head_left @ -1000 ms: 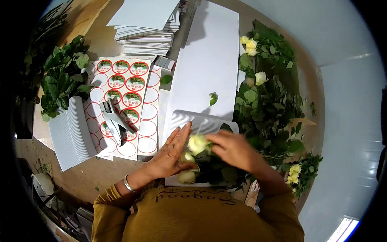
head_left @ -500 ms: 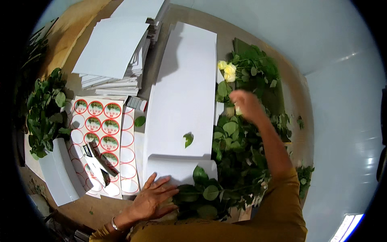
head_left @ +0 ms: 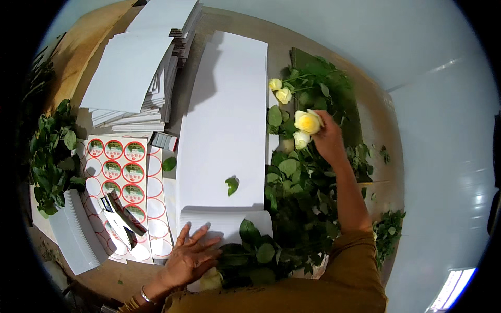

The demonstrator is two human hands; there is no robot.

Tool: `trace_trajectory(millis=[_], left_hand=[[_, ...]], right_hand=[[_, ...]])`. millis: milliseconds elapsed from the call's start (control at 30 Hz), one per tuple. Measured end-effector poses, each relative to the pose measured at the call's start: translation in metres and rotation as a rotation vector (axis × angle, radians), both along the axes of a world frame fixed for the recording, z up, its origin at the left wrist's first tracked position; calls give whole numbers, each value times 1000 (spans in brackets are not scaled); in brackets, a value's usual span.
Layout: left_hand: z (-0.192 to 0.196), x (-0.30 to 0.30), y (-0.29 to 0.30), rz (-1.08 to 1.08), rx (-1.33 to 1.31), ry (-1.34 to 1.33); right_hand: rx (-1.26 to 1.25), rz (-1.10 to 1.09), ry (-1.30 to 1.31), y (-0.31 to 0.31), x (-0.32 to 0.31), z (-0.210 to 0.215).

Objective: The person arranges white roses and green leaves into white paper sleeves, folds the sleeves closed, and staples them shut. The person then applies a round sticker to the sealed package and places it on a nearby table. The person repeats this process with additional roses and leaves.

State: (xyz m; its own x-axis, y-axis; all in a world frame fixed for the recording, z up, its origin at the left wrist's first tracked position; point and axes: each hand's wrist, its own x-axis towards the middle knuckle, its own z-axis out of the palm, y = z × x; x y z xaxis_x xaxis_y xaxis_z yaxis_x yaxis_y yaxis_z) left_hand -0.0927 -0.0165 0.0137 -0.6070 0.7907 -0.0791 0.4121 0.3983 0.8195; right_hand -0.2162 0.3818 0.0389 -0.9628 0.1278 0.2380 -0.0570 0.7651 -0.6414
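Note:
My right hand (head_left: 330,136) reaches far out over a heap of rose stems and leaves (head_left: 308,193) and grips a pale yellow rose (head_left: 307,121) by its head end. Two more pale roses (head_left: 280,91) lie just beyond it, and another bloom (head_left: 301,139) sits right below. My left hand (head_left: 189,256) lies flat, fingers spread, on the near end of a bunch of leafy stems (head_left: 255,255) at the table's front edge, beside a pale rose bud (head_left: 211,280). Under the bunch is a long white sheet (head_left: 224,120).
Stacks of white sheets (head_left: 135,78) stand at the back left. A sheet of round red-rimmed stickers (head_left: 117,177) lies left, with a stapler (head_left: 121,218) on it. Loose leaves (head_left: 231,185) rest on the white sheet. More greenery (head_left: 52,151) fills the left edge, by a white tray (head_left: 73,237).
My right hand left the bunch near my body, stretched out to the far pile and closed on a yellow rose. My left hand stayed pressed on the bunch.

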Motion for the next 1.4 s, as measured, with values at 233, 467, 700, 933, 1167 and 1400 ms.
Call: trace_trajectory(millis=[233,467,700,933,1167,1400], left_hand=[[-14,9,-5,35,72,16],[-25,16,-8,276,377,-69],[-17,0,-5,44,152,46],[1,-2,-1,77,100,30],[1,-1,3,58,62,34],[-8,4,0,87,84,62]], right_hand=[[535,80,45,-113,94,119],[-57,470,-528,-204,145,-2],[-74,545,-477,-195,143,-14],[285,-257,-512,0,43,-30],[259,-353,-592,37,41,-77],[-157,-86,-228,-70,134,74]])
